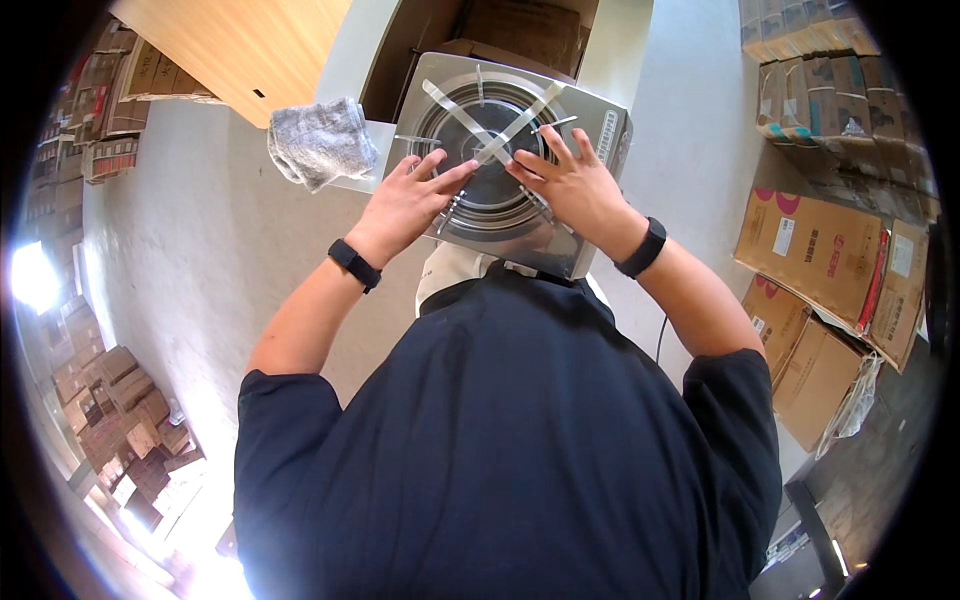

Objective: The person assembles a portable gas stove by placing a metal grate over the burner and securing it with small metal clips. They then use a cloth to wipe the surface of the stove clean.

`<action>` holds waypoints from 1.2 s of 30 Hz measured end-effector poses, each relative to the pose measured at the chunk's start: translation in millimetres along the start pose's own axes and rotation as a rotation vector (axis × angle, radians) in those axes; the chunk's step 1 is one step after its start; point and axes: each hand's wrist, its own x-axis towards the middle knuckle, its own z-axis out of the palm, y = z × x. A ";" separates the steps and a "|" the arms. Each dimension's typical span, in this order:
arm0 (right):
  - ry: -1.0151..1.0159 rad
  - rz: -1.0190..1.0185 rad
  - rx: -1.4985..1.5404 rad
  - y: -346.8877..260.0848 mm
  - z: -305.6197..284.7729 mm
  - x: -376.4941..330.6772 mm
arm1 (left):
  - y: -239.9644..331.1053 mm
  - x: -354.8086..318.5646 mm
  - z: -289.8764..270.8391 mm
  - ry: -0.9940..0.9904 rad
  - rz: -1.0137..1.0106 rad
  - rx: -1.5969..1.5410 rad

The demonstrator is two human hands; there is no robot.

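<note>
A square steel gas stove (590, 125) with one round burner rests close against my body, its front edge at my waist. Two pale strips of tape (443, 103) cross over the burner and its pan supports. My left hand (412, 198) lies over the left side of the burner, its fingers spread and its index fingertip touching near the tape crossing. My right hand (582, 192) is spread over the right side, fingertips resting by the lower end of a strip. Neither hand grips anything that I can see.
A grey cloth (320, 145) hangs over a ledge left of the stove. Beyond it is a light wooden tabletop (245, 45). An open cardboard box (520, 30) sits behind the stove. Stacked cartons stand at right (815, 250) and at lower left (125, 400).
</note>
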 end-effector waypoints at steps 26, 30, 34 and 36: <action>0.207 0.086 0.273 -5.7 6.6 -47.7 | 40.8 -58.2 54.4 0.212 -0.277 -0.226; 0.259 0.069 0.310 -7.1 0.5 -41.8 | 38.0 -43.5 45.8 0.204 -0.295 -0.221; 0.232 0.074 0.386 -8.9 -1.8 -42.9 | 31.1 -48.0 47.4 0.233 -0.248 -0.211; 0.165 0.094 0.440 -11.2 2.9 -46.5 | 29.6 -51.7 46.7 0.254 -0.251 -0.228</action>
